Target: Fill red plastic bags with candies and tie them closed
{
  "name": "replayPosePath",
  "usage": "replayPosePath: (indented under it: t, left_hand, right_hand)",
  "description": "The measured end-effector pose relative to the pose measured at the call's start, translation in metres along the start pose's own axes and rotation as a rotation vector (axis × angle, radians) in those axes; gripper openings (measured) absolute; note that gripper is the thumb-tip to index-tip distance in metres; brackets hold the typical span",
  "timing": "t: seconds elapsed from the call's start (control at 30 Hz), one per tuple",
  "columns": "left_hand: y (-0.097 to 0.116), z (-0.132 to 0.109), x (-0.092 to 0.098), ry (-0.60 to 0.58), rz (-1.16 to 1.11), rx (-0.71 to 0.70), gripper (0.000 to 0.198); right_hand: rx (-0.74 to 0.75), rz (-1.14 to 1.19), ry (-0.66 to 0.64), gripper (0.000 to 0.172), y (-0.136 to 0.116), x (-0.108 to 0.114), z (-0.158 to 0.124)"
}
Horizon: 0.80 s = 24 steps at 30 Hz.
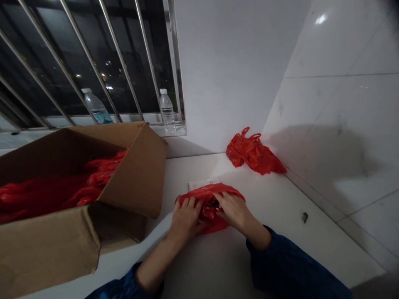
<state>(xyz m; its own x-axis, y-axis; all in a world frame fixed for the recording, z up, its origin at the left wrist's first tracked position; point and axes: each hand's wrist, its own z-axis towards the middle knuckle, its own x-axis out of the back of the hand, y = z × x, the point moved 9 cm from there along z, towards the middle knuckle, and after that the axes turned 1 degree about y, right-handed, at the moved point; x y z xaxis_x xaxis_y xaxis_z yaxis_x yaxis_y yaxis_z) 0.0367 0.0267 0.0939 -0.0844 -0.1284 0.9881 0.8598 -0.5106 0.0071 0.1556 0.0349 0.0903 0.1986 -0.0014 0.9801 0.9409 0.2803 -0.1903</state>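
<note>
The big box [46, 253] is cut off at the left edge. The red bag [215, 227] hides part of a flat white thing [195, 185]. A little dark thing [304, 217] is too small to name.

We can't read any txt. Blue label [104, 118] on the plastic water btl. [92, 102]: too small for us. Dark marks [140, 125] atop the cardboard box [134, 166], illegible; ditto specks on the white card [193, 185] behind the red plastic bag [199, 192].
</note>
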Motion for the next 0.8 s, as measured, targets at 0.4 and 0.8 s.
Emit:
replayPosePath:
  t: [0.4, 0.8]
  left_hand:
    - [-0.005, 0.002, 0.002, 0.098, -0.043, -0.022, 0.041]
    - [-0.006, 0.0, -0.01, -0.076, 0.003, 0.019, 0.057]
  right_hand:
    - [-0.073, 0.066, -0.097, 0.01, 0.009, 0.0, -0.001]
    - [-0.042, 0.143, -0.074, 0.041, 0.015, -0.012, 0.007]
